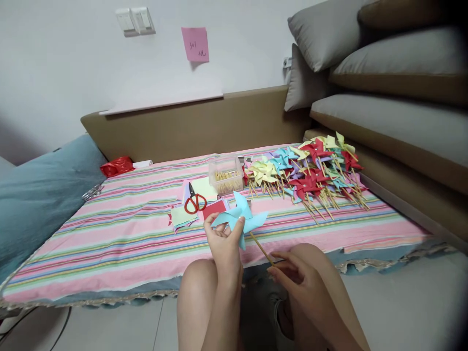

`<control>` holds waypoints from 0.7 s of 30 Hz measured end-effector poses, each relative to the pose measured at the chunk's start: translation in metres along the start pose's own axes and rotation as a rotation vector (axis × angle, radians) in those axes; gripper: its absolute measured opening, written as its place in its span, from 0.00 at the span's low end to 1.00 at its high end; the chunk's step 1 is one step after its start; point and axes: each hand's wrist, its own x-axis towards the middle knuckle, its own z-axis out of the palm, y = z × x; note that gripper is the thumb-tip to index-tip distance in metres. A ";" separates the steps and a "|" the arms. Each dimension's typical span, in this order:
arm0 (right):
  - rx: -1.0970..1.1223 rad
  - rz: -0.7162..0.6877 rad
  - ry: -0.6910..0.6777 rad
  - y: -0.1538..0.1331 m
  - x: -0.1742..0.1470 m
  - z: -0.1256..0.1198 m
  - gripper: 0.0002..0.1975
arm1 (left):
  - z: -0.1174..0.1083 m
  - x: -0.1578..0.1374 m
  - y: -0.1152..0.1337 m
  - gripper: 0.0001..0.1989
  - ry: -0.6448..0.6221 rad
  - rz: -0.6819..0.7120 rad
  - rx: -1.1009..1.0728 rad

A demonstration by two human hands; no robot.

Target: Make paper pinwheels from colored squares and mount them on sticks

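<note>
A light blue paper pinwheel (252, 224) is held above my knees, at the front edge of the striped cloth. My left hand (224, 239) is closed on it, with the thumb pressed near its centre and the fingers behind the blades. From the pinwheel a thin wooden stick (261, 247) slants down to the right. Its lower end is pinched between the thumb and fingers of my right hand (292, 273). Whether the stick is fixed to the pinwheel cannot be seen. Just beyond my left hand lie red paper sheets (215, 208) and red-handled scissors (195, 201).
A clear plastic box (225, 178) of wooden sticks stands mid-cloth. To its right is a heap of finished colourful pinwheels (310, 170). Stacked paper squares (184, 215) lie left. A red bag (117, 166) sits at the back left; grey cushions (395, 117) are piled right.
</note>
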 end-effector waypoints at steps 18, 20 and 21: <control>-0.055 -0.116 0.215 -0.037 0.084 -0.048 0.17 | 0.038 0.063 0.011 0.23 -0.473 -0.362 0.095; -0.056 -0.164 0.291 -0.038 0.114 -0.070 0.16 | 0.031 0.082 0.001 0.21 -0.471 -0.409 0.136; -0.087 -0.183 0.331 -0.038 0.131 -0.082 0.15 | 0.026 0.091 -0.005 0.20 -0.424 -0.440 0.146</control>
